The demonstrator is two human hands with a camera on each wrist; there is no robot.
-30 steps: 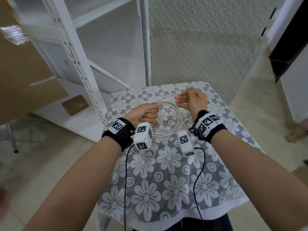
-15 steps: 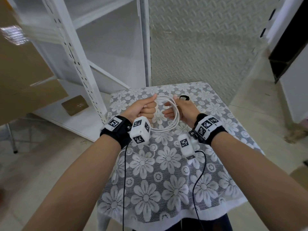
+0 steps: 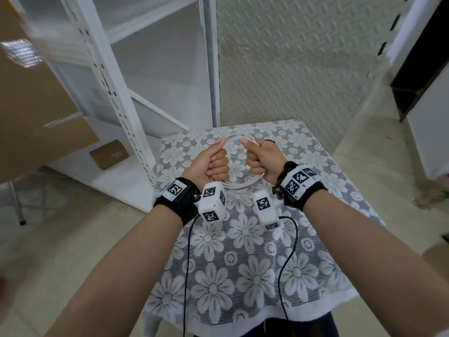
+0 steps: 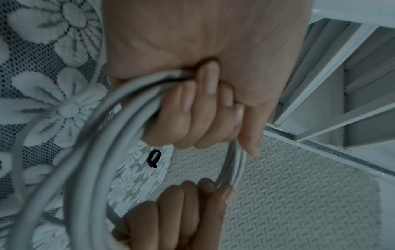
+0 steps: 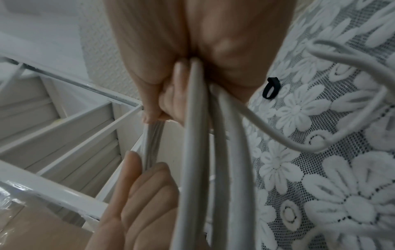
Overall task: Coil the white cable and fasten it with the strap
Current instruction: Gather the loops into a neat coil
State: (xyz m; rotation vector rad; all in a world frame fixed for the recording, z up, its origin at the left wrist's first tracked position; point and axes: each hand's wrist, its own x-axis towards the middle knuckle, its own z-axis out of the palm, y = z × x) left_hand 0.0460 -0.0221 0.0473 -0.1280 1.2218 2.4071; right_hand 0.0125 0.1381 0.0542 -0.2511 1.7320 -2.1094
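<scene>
The white cable [image 3: 239, 184] is wound into a coil of several loops, held up over the table. My left hand [image 3: 213, 161] grips the coil's left side in a fist, thumb along the top. My right hand [image 3: 261, 159] grips its right side the same way. In the left wrist view the fingers [image 4: 198, 111] curl round the bundled loops [image 4: 102, 152]. In the right wrist view the loops [image 5: 205, 152] run through the closed fist. The black strap [image 5: 271, 88] lies looped on the cloth beyond my right hand, also seen as a small black strap [image 4: 154, 159] and strap [image 3: 269, 141].
A small table with a white flower-lace cloth [image 3: 243, 263] stands before me. A white metal shelf rack [image 3: 116, 93] is at the left, with cardboard boxes [image 3: 31, 113] beside it. A patterned wall panel [image 3: 291, 64] stands behind the table.
My hands have come closer together and both closed into fists on the coil. The coil has lifted off the cloth and tightened into a smaller bundle.
</scene>
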